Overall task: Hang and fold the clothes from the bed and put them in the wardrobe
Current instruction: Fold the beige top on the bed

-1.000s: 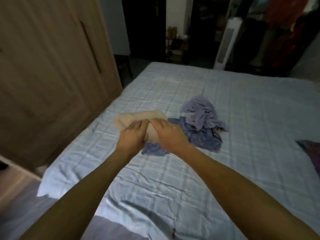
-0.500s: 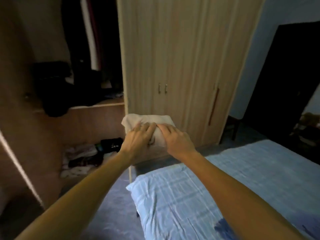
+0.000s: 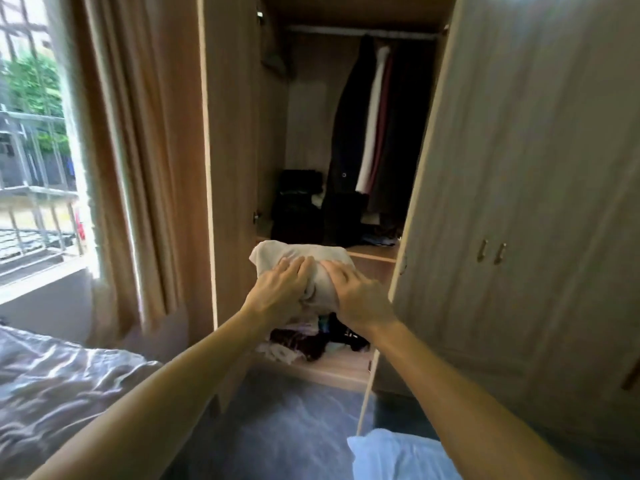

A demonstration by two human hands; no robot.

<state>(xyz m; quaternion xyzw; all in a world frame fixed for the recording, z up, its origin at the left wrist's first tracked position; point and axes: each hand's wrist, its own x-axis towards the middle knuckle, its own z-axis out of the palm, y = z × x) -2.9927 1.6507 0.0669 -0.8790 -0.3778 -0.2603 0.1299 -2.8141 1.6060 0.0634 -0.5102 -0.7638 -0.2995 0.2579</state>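
Observation:
A folded beige garment point(image 3: 298, 255) is held in the air in front of the open wardrobe point(image 3: 311, 133). My left hand point(image 3: 277, 294) grips its near left side and my right hand point(image 3: 356, 296) grips its near right side, fingers spread over the top. The bundle hangs at about the height of the wardrobe's middle shelf point(image 3: 375, 252). Only a pale blue corner of the bed point(image 3: 394, 455) shows at the bottom right.
Dark coats point(image 3: 367, 133) hang from the rail inside. Black folded clothes point(image 3: 298, 209) sit on the shelf. A loose heap of clothes point(image 3: 304, 341) fills the lower compartment. The open wardrobe door point(image 3: 519, 202) stands at the right; a curtain point(image 3: 138, 168) and window at the left.
I have turned from the bed to the open wardrobe, carrying the beige garment with both hands. It was on the bed beside other clothes one second ago.

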